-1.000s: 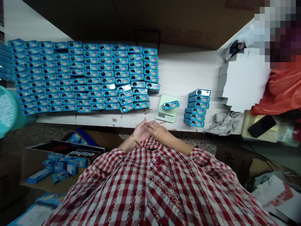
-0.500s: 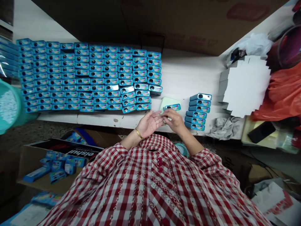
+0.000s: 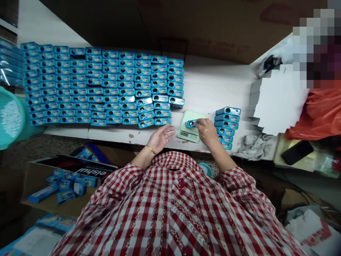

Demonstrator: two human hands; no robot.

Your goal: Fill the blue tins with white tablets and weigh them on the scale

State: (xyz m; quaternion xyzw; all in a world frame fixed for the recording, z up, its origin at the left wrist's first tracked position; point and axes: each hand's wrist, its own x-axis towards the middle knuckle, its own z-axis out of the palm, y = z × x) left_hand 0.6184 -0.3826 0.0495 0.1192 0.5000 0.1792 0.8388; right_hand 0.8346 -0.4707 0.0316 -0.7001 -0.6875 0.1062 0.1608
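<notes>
My right hand (image 3: 207, 132) has its fingers closed on the right end of a small blue tin (image 3: 190, 123), which lies over the pale green scale (image 3: 188, 136). Palm up and with fingers spread, my left hand (image 3: 160, 139) holds nothing that shows, left of the scale by the table's front edge. Beyond it stand many rows of blue tins (image 3: 129, 113) packed side by side. A short row of blue tins (image 3: 226, 132) sits just right of my right hand.
A large brown carton (image 3: 149, 25) overhangs the table's back. White stacked cartons (image 3: 277, 99), crumpled cloth (image 3: 254, 145) and a phone (image 3: 297, 153) are at right. A turquoise tub (image 3: 10, 117) stands far left; an open box of blue packets (image 3: 64, 185) is below it.
My hands have moved apart: the left went left off the right one's fingertips, and the right went right and took hold of the tin on the scale. The scale's front now shows.
</notes>
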